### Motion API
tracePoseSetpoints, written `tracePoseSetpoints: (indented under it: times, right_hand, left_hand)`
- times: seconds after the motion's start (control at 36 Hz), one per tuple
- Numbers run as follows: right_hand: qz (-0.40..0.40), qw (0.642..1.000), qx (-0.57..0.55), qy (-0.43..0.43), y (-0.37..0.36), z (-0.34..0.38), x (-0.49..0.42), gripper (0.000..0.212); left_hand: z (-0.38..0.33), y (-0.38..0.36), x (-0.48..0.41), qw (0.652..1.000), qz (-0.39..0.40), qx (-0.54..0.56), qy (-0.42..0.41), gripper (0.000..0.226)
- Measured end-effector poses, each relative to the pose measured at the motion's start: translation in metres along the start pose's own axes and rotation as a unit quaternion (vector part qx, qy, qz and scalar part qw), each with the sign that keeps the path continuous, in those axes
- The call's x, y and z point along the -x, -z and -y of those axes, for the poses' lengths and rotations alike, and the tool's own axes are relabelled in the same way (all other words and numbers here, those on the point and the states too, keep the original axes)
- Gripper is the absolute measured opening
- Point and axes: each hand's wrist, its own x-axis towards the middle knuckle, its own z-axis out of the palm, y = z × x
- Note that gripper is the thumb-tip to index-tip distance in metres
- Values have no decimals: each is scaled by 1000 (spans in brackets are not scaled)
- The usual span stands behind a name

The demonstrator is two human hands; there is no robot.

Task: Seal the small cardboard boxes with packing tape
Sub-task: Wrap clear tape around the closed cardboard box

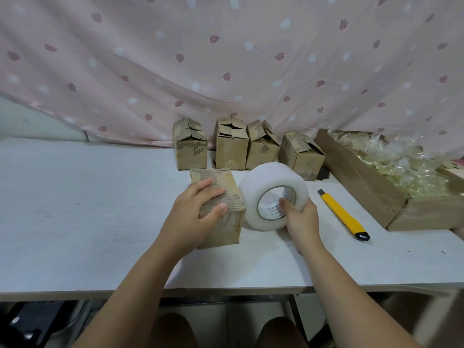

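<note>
A small brown cardboard box stands on the white table near the front middle, its top flaps closed. My left hand lies on the box's top, fingers spread flat across the flaps and thumb at the near top edge. Right beside the box stands a large roll of translucent white packing tape, on its edge and touching the box. My right hand grips the roll, thumb inside the core and fingers round the outside. Several more small boxes with loose, torn flaps stand in a row behind.
A yellow utility knife lies on the table to the right of the roll. A long cardboard tray of clear plastic packets sits at the far right. The white table ends in a pink patterned curtain behind.
</note>
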Motion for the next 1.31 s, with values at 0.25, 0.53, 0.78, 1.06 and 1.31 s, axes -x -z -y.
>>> tracePoseSetpoints:
  times: [0.25, 0.53, 0.78, 1.06, 1.31]
  right_hand:
    - [-2, 1000, 2, 0, -1, -3, 0, 31]
    - [-8, 996, -88, -1, -3, 10, -1, 24]
    - [3, 992, -93, 90, -12, 42, 3, 47]
    - [132, 980, -128, 70, -42, 64, 21, 35]
    - [178, 982, -43, 54, -46, 58, 27, 48]
  left_hand:
    - [-45, -29, -4, 920, 72, -385, 27, 83]
    - [-41, -31, -4, 943, -3, -332, 30, 62]
    - [-22, -35, 9, 981, -183, -56, 40, 64]
    - [-4, -46, 24, 957, -200, 200, 70, 54]
    - [6, -9, 2, 993, -39, 110, 28, 68]
